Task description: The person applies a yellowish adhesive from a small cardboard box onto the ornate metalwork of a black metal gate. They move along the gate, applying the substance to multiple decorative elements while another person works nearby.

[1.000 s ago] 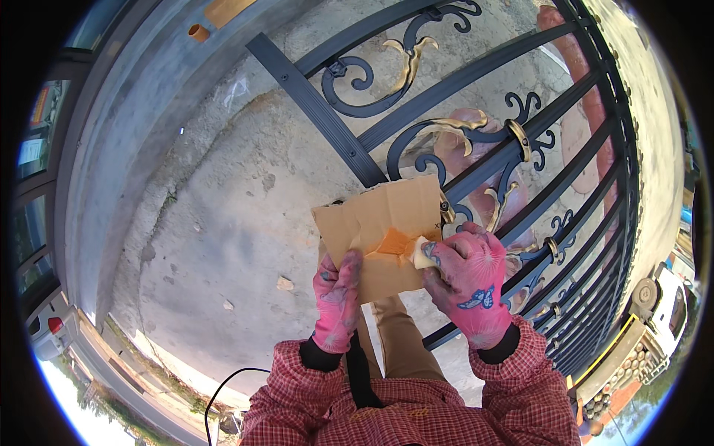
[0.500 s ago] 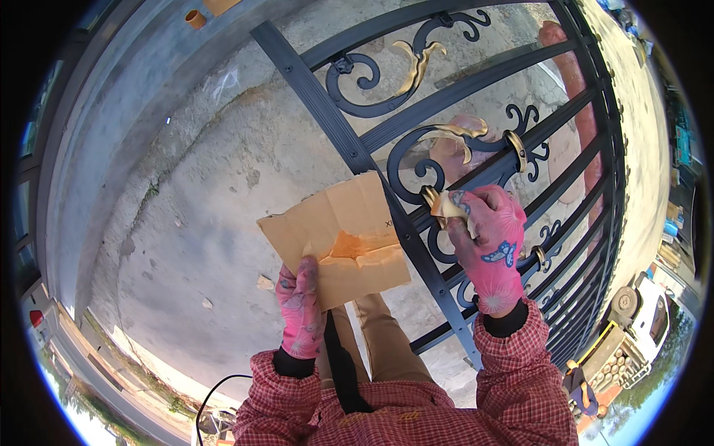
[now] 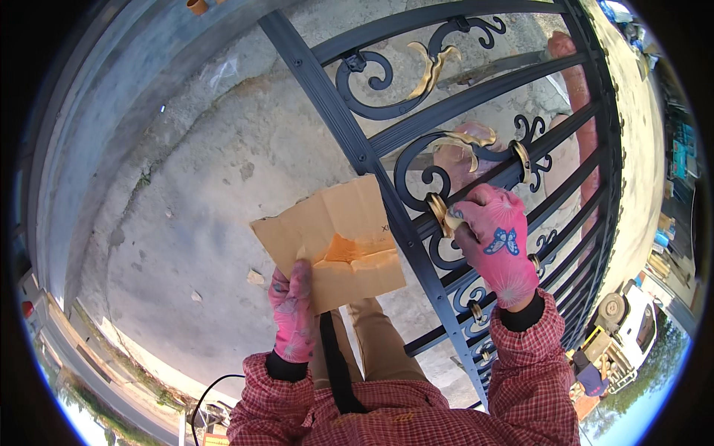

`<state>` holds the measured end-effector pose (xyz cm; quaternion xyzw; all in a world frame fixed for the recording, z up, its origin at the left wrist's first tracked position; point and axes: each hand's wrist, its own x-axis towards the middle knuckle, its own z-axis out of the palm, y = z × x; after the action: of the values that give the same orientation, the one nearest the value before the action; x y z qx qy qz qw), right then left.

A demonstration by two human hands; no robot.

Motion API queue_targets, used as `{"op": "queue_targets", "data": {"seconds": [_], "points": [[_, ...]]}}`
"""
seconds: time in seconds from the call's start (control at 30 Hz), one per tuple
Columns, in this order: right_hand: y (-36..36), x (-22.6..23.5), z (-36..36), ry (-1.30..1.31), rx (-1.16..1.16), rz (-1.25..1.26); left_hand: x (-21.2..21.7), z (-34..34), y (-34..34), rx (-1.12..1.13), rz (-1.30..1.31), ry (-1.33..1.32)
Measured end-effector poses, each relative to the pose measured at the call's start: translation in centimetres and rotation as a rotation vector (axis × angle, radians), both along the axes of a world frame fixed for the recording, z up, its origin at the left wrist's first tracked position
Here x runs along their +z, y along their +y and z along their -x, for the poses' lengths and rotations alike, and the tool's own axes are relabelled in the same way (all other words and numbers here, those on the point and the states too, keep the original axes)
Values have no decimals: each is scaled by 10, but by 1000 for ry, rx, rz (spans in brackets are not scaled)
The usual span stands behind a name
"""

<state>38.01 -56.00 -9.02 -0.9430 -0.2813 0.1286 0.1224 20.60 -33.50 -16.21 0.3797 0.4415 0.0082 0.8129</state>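
My left hand (image 3: 293,308), in a pink patterned glove, is closed on the lower left edge of a creased piece of cardboard (image 3: 349,215), thumb on top. An orange-gold powdery patch (image 3: 342,248) lies on the cardboard's middle. My right hand (image 3: 497,234), in a matching glove with a blue butterfly, pinches a small pale, soft-looking pad (image 3: 453,218), mostly hidden by the fingers. The pad is at a gold collar (image 3: 437,208) on a bar of the black metal gate (image 3: 349,141); whether it touches the collar is hard to tell.
Gold-tinted leaf scrolls (image 3: 431,70) and another gold collar (image 3: 522,162) sit among the bars. Reddish-pink shapes (image 3: 576,97) show behind the gate. A small orange-brown cup (image 3: 197,7) stands at the far left. A truck (image 3: 632,320) and a person (image 3: 591,377) are off to the right.
My right hand has rotated and come down slightly, covering more of the pad. The cardboard has shifted a little left, and the whole view has moved slightly.
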Motion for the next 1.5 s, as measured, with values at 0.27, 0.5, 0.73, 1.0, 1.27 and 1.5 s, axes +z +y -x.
{"op": "queue_targets", "data": {"seconds": [0.27,0.5,0.73,1.0,1.27,1.5], "points": [[7,-4,-8,66,19,34,-7,6,0,-7,-19,-54],[2,-8,-6,13,-50,-38,-4,0,-2,-13,-15,-17],[-14,2,31,-93,-128,-133,-12,13,1,-24,-25,-76],[-40,-23,60,-160,-119,-105,4,-1,-9,-32,-25,43],[-43,-25,67,-176,-157,-156,7,-2,-14,-84,-29,17],[-39,-28,68,-248,-158,-194,7,0,-15,-97,-30,-6]]}}
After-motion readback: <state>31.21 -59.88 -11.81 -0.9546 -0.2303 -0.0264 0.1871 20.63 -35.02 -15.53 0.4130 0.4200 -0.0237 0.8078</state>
